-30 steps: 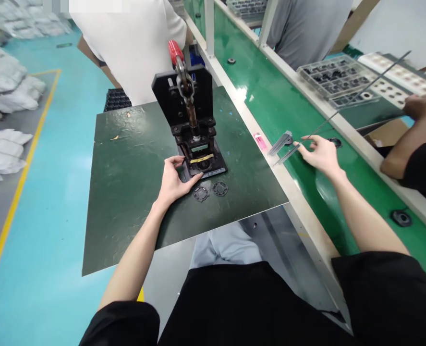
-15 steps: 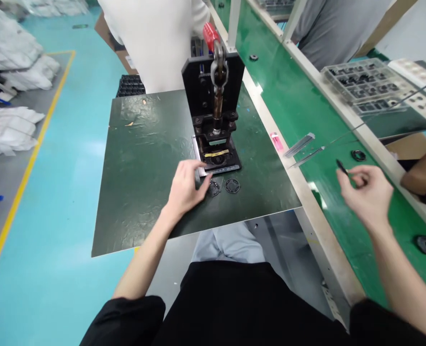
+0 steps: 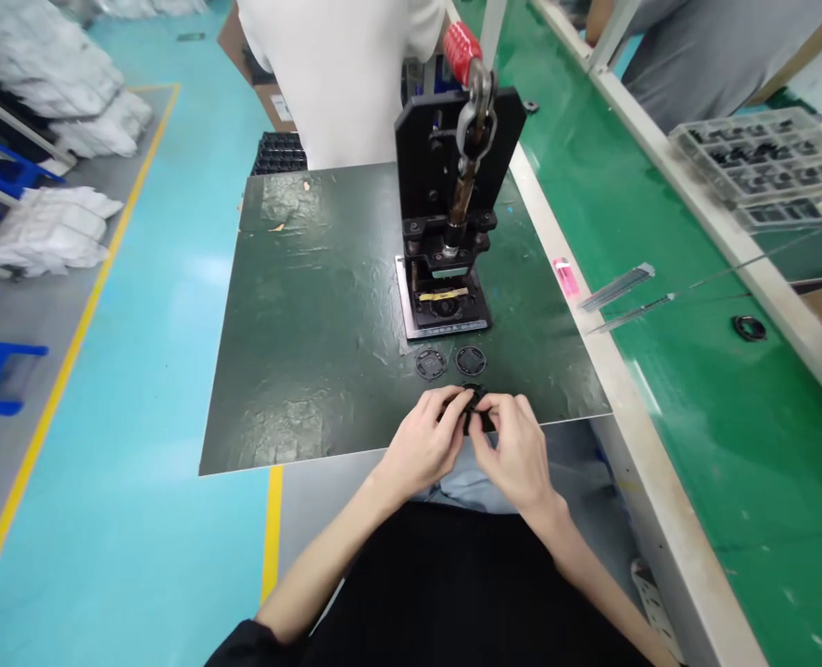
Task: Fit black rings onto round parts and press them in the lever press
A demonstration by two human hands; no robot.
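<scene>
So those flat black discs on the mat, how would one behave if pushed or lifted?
The flat black discs look thin and openwork, so each is probably light and perhaps slightly flexible. On the glossy green mat, one would likely slide rather than roll, and might be fiddly to pinch up.

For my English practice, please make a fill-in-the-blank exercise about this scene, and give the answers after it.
1. The left hand and right hand together hold one small ____ part.
2. ____ round parts lie flat on the dark green mat.
3. The grip on top of the black press is ____.
4. The conveyor belt to the right of the mat is ____.

Answers: black, two, red, green.
</scene>
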